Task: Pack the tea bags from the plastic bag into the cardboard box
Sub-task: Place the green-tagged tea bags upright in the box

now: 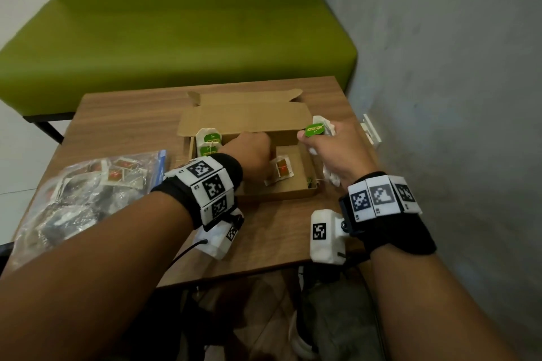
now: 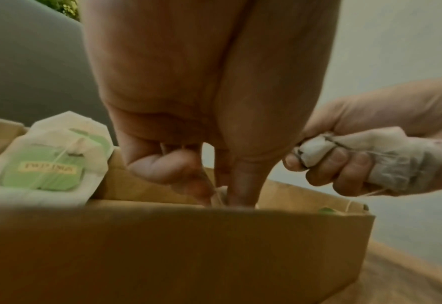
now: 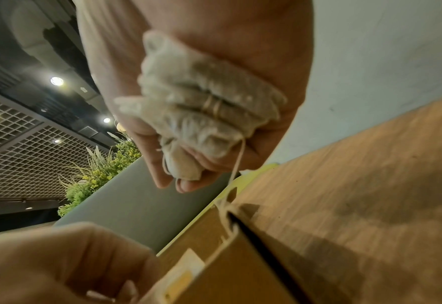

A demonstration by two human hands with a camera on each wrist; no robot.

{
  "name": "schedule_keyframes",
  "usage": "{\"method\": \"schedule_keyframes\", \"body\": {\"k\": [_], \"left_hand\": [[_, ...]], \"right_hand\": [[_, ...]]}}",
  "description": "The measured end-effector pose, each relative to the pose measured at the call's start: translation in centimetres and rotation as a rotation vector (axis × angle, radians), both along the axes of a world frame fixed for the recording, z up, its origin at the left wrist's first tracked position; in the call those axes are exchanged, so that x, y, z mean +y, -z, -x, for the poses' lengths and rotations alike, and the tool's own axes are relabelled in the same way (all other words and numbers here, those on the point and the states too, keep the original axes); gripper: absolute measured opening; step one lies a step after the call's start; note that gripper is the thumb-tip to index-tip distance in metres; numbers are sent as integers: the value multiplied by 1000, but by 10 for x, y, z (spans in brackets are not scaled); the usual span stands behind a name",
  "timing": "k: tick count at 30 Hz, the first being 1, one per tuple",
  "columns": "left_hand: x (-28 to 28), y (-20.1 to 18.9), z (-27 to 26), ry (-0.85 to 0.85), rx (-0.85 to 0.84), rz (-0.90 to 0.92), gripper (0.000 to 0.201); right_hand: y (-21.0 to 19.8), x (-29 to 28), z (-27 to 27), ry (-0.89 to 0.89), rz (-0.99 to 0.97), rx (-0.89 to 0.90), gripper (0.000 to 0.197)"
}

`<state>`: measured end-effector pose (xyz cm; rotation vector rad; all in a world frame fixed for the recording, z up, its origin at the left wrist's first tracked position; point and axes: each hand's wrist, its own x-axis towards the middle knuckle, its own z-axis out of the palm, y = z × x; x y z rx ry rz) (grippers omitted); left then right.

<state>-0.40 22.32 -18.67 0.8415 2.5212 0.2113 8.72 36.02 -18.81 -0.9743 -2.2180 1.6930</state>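
Note:
An open cardboard box (image 1: 278,196) lies in the middle of the wooden table, lid flap folded back. My left hand (image 1: 254,141) reaches down inside it, and thumb and finger pinch a tea bag (image 2: 221,194) low in the box (image 2: 163,246). Green-labelled tea bags (image 1: 208,141) stand at the box's left end, and a red-labelled tea bag (image 1: 281,170) leans just right of my left hand. Over the box's right end, my right hand (image 1: 318,145) grips a crumpled bunch of tea bags (image 3: 202,102) with a green tag (image 1: 313,129) sticking out. A clear plastic bag (image 1: 82,193) holding more tea bags lies left.
The table (image 1: 117,120) is small; a grey wall (image 1: 440,97) stands close on the right, and a green bench (image 1: 176,38) sits behind. A string (image 3: 236,164) from the bunch hangs down to the box's corner (image 3: 240,267). A white fitting (image 1: 371,129) is on the wall.

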Motion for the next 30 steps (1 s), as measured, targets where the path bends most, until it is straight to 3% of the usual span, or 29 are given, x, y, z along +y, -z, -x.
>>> {"method": "schedule_keyframes", "body": {"k": [5, 8, 13, 20, 23, 30], "left_hand": [[5, -8, 4, -202, 6, -306, 4], [12, -9, 4, -313, -38, -451, 20], [19, -7, 7, -441, -55, -593, 15], [23, 11, 9, -488, -186, -520, 16], [28, 22, 14, -490, -166, -462, 5], [38, 38, 26, -550, -106, -398, 13]], "right_hand": [[6, 2, -1, -1, -69, -73, 22], [10, 4, -2, 9, -140, -98, 30], [16, 2, -1, 26, -178, -141, 31], [20, 8, -2, -15, -218, -170, 30], [19, 8, -3, -21, -217, -168, 27], [20, 9, -4, -39, -204, -165, 25]]}}
